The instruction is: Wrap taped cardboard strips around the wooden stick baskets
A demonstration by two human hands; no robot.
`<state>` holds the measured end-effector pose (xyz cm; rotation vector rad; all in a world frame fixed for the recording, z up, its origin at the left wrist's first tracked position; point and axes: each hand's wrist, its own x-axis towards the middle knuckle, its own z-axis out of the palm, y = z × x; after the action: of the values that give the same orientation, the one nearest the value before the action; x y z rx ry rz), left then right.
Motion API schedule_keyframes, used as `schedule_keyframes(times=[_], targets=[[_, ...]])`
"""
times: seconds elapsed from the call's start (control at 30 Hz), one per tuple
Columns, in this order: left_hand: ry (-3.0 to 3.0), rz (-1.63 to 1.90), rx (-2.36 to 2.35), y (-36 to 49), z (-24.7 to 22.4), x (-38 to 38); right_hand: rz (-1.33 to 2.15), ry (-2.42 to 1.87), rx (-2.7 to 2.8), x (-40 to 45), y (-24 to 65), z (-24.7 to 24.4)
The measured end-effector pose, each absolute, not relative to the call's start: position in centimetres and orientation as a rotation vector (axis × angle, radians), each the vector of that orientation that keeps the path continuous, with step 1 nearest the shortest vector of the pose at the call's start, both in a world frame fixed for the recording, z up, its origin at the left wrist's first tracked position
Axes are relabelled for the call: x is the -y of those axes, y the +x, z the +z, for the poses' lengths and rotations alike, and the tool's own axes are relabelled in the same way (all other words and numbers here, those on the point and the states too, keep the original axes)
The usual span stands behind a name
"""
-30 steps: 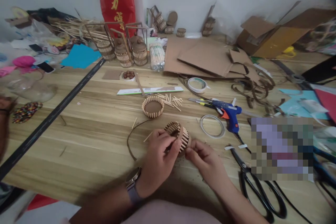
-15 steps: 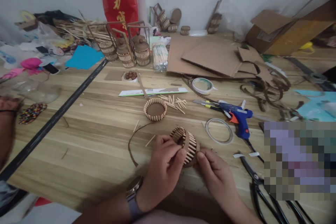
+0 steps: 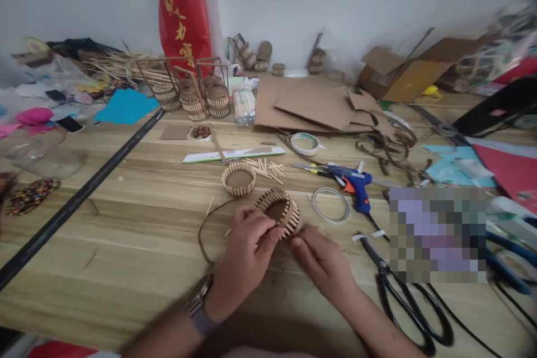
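A small round basket [image 3: 290, 220], made of brown card and pale sticks, is tilted with its opening toward the upper left. My left hand [image 3: 251, 240] pinches its near rim between thumb and fingers. At its lower right side my right hand [image 3: 321, 257] holds the brown edge, fingers curled and partly hidden. Just behind stands a second stick-ringed basket [image 3: 239, 179], upright on the wooden table. Loose short sticks [image 3: 268, 168] lie beside it. A thin brown strip [image 3: 203, 235] curves over the table left of my left hand.
Right of the hands are a tape ring [image 3: 331, 205], a blue glue gun [image 3: 356, 182] and black scissors [image 3: 403, 285]. Behind lie a white-green strip [image 3: 235, 154], cardboard sheets [image 3: 310, 103] and handled baskets [image 3: 195, 102]. A black strip [image 3: 92, 184] crosses the left side.
The view has shifted, showing more on the right. The held basket has tipped, its opening turned more upward, and sits closer to the second basket. Both hands keep their hold.
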<state>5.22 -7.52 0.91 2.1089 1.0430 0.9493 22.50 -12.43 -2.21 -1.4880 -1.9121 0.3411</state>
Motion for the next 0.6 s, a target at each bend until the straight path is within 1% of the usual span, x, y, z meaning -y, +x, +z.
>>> schedule_keyframes(times=[0.1, 0.27, 0.4, 0.6], targets=[[2.286, 0.951, -0.965, 5.2, 1.0, 7.1, 0.279, -1.559, 2.018, 12.1, 24.2, -1.8], [2.526, 0.839, -0.966, 5.5, 1.1, 7.0, -0.096, -1.987, 1.989, 12.1, 28.0, -1.8], [2.633, 0.719, -0.979, 6.2, 1.4, 6.5, -0.144, -2.071, 2.020, 11.7, 29.3, -2.0], [2.764, 0.602, -0.909, 7.5, 1.0, 5.7, -0.165, -2.082, 2.167, 9.7, 29.2, -2.0]])
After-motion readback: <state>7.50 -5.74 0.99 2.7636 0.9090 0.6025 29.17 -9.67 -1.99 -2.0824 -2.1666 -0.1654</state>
